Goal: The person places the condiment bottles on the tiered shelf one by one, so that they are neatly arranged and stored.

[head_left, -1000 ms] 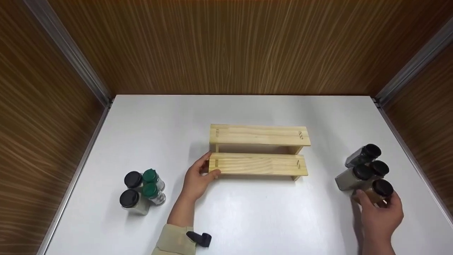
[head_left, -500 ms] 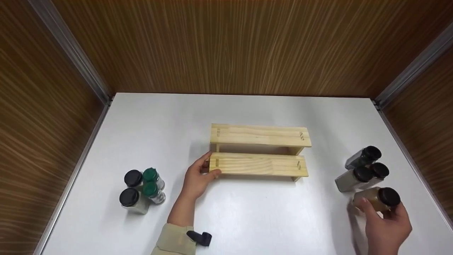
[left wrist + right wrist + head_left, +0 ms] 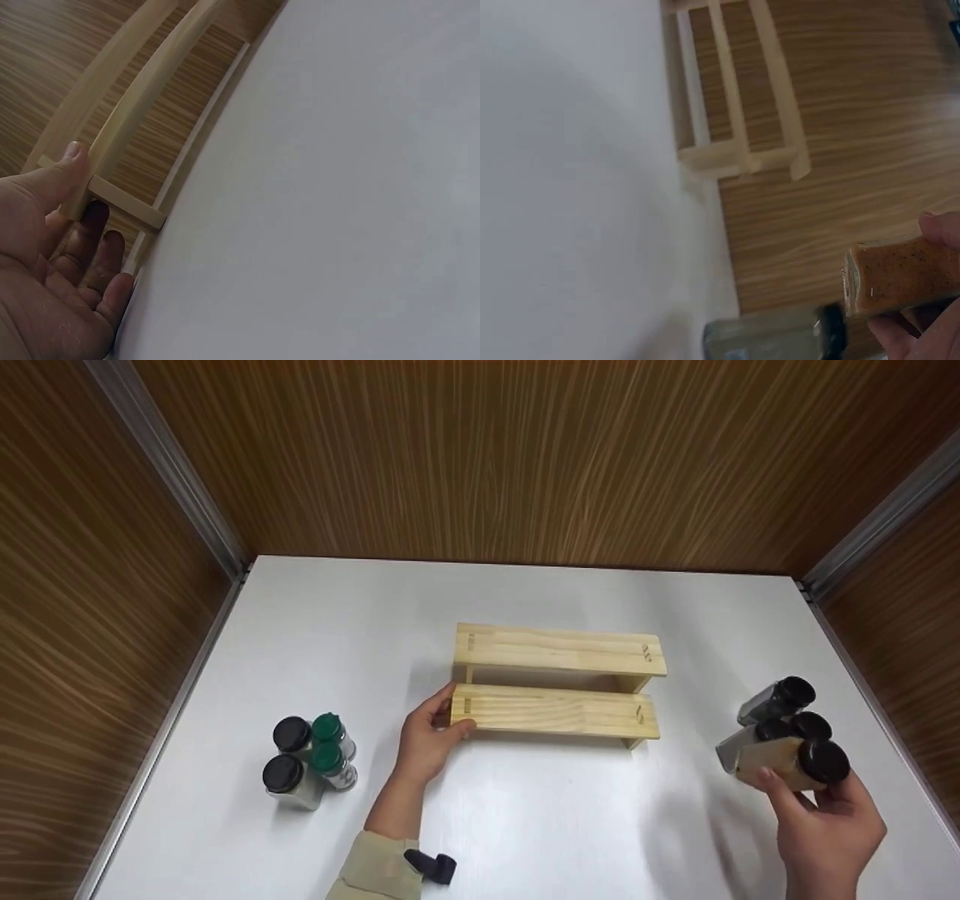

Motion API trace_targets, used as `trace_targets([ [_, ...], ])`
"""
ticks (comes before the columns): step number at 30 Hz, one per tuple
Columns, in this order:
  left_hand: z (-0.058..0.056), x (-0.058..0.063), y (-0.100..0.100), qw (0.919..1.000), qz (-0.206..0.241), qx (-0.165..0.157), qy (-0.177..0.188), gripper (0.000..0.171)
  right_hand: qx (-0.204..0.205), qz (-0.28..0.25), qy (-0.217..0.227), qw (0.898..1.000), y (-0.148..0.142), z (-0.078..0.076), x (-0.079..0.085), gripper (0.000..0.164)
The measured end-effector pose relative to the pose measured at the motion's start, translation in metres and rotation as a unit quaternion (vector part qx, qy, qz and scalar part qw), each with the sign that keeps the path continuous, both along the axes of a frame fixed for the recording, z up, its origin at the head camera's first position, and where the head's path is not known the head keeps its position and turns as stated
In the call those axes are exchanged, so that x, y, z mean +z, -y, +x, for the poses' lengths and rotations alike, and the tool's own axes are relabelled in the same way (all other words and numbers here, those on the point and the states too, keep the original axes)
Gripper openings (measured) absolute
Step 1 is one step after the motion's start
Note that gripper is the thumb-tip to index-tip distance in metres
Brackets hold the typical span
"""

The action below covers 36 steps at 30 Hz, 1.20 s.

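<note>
My left hand [image 3: 424,746] grips the left end of the front step of a two-step wooden rack [image 3: 555,711]. In the left wrist view its thumb lies on the board [image 3: 127,112] and the other fingers curl below it. Over at the right, my right hand [image 3: 832,829] holds a black-lidded spice jar [image 3: 776,757] above the table, tipped with the lid towards me. Orange-brown seasoning [image 3: 907,274] fills this jar in the right wrist view. Just behind it stand several more black-lidded jars [image 3: 772,701], partly covered by the held one.
On the left of the white table [image 3: 570,817] stand two black-lidded jars [image 3: 296,784] beside two green-capped shakers [image 3: 341,772]. Wood-grain panels [image 3: 480,465] wall in the back and both sides.
My right hand has lifted the seasoning jar from beside the other jars and tilted it onto its side. My left hand keeps its grip on the rack. The head view has shifted slightly.
</note>
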<state>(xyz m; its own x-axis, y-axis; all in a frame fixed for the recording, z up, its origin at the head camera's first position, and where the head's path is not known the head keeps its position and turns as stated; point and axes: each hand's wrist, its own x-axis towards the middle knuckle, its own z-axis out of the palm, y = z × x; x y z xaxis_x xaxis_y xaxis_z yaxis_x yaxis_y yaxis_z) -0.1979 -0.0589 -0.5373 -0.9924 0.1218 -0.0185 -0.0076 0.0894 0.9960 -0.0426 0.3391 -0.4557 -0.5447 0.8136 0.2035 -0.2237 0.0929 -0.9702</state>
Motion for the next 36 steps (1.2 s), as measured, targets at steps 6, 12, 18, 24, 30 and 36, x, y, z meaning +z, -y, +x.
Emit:
trace_targets([
  [6,-0.001,0.000,0.000,1.0000,0.000,-0.002,0.004,0.073,0.069,0.021,-0.033,0.997,0.014,-0.027,0.017,0.062],
  [12,-0.002,-0.003,0.001,1.0000,0.001,-0.003,0.002,0.072,0.119,0.098,-0.017,0.988,0.033,-0.061,0.025,0.060],
  [18,-0.003,-0.004,0.002,1.0000,0.003,-0.003,0.003,0.073,0.156,0.146,0.008,0.977,0.057,-0.090,0.031,0.053],
  [24,-0.003,-0.005,0.003,0.9999,-0.013,0.006,0.002,0.073,0.191,0.194,0.023,0.962,0.079,-0.113,0.030,0.054],
  [30,-0.003,-0.005,0.002,0.9998,-0.017,0.004,0.002,0.074,0.219,0.212,0.031,0.952,0.101,-0.131,0.032,0.053],
  [36,-0.001,-0.005,0.002,0.9999,-0.013,0.004,-0.002,0.073,0.244,0.214,0.020,0.946,0.123,-0.146,0.033,0.053],
])
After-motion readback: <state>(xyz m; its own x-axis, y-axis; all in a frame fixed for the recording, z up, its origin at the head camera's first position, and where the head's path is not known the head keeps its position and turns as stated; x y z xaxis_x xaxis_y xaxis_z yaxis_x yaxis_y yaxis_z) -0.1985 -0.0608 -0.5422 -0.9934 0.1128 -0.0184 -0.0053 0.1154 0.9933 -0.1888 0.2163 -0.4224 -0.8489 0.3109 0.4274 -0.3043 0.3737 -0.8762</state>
